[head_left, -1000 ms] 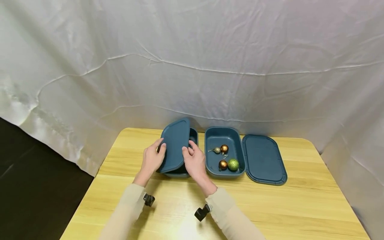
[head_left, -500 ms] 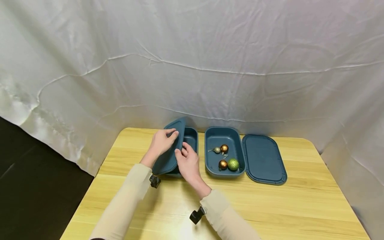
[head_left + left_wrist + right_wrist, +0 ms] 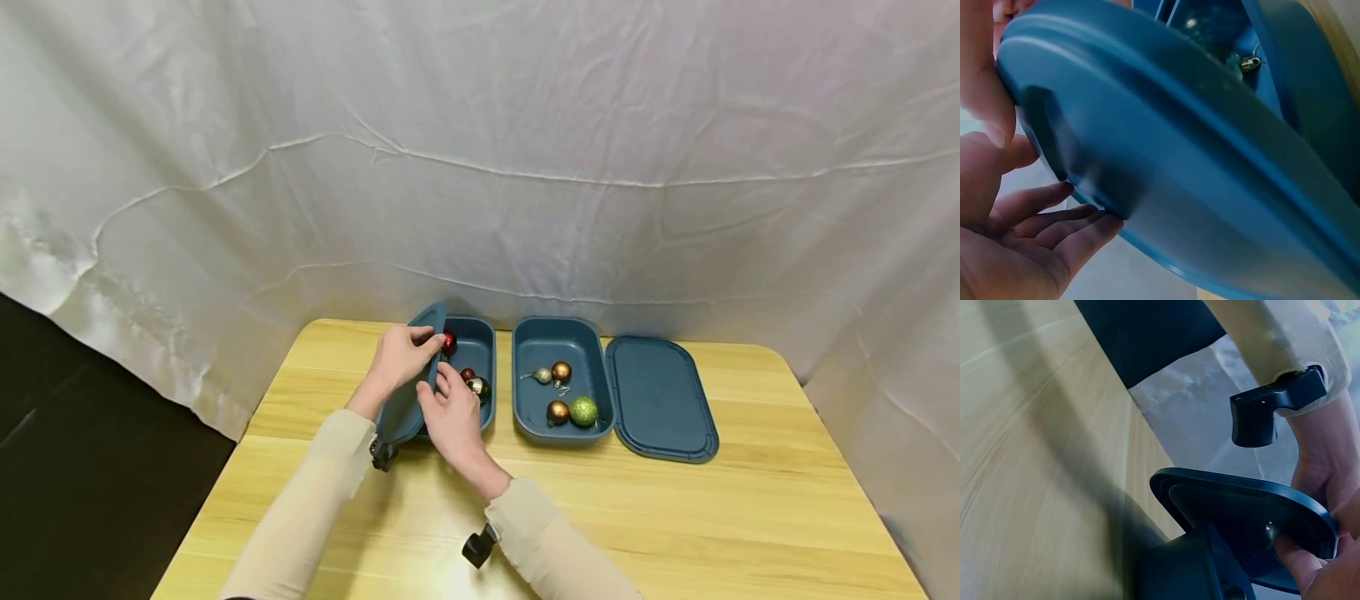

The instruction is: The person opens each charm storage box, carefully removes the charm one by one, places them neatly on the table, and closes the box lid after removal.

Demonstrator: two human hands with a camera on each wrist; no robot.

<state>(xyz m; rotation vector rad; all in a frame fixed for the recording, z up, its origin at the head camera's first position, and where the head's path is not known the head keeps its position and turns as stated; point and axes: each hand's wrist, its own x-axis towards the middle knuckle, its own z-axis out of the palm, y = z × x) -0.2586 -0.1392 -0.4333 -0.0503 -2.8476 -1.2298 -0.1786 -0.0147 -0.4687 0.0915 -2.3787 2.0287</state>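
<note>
A blue lid [image 3: 402,410] stands tilted over the left side of a blue box [image 3: 489,333], its right edge raised. My left hand [image 3: 397,362] holds the lid near its far end, thumb at the raised edge. Lower along that edge, my right hand [image 3: 455,417] pinches the lid. In the right wrist view a fingertip lies on the underside of the lid [image 3: 1235,519]. Inside the box show a red Christmas bauble [image 3: 449,342], a small dark red bauble [image 3: 467,374] and a dark shiny bauble [image 3: 478,388]. The lid hides the box's left part.
To the right, a second blue box [image 3: 551,333] holds several baubles, among them a green glittery bauble [image 3: 583,411] and a copper bauble [image 3: 561,372]. Its flat lid [image 3: 660,400] lies against it on the wooden table [image 3: 720,533]. A grey curtain [image 3: 480,167] hangs behind.
The left box's lid has tipped further up and shifted left, uncovering the baubles inside. Both hands have moved left with it, and my left hand has shifted to the raised edge.
</note>
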